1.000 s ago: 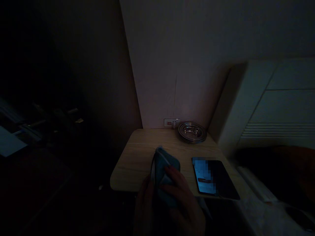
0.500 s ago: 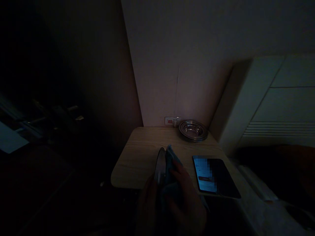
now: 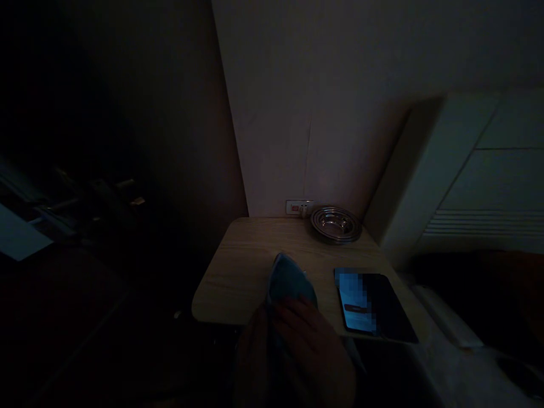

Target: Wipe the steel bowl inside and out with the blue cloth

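Observation:
In the dim light a blue cloth stands up in front of me, above the near edge of the wooden tabletop. My right hand presses the cloth, its fingers laid across and closed together on it. My left hand is at the cloth's left side, gripping the metal plate, whose face the cloth now covers. Little of that plate can be made out, and the left fingertips are dark. Several shiny metal dishes sit nested at the back right of the tabletop.
A tablet or phone with a lit screen lies on the right part of the tabletop. Behind it, a wall socket holds a plug. A pale padded panel rises at the right; the left side is very dark.
My right hand has brought the cloth leftward over the plate's face, which showed before. My right fingers have flattened across the cloth. The view has shifted slightly.

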Demonstrator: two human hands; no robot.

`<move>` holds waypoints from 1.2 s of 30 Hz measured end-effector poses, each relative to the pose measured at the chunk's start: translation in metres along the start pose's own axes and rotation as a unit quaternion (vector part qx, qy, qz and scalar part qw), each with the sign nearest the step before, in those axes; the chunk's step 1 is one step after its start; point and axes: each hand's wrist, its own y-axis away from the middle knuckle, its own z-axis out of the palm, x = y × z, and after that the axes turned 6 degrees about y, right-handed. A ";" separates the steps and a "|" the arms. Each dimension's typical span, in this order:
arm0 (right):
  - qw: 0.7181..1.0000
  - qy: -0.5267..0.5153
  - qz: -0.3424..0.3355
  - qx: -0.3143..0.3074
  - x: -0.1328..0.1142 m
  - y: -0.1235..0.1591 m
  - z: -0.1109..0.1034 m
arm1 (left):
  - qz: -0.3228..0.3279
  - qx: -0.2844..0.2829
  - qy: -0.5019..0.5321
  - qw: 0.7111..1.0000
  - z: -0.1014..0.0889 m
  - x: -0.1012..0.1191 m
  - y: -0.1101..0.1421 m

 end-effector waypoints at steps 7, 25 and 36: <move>0.999 -0.017 0.037 -0.036 0.017 -0.033 -0.003 | -0.013 0.010 -0.012 1.000 -0.009 0.004 -0.013; 0.997 -0.027 0.065 0.017 0.035 -0.028 0.009 | 0.035 -0.028 0.017 0.999 -0.011 0.018 -0.027; 0.997 0.026 -0.065 0.013 0.030 -0.031 -0.006 | 0.116 -0.034 -0.078 0.990 0.005 0.010 -0.021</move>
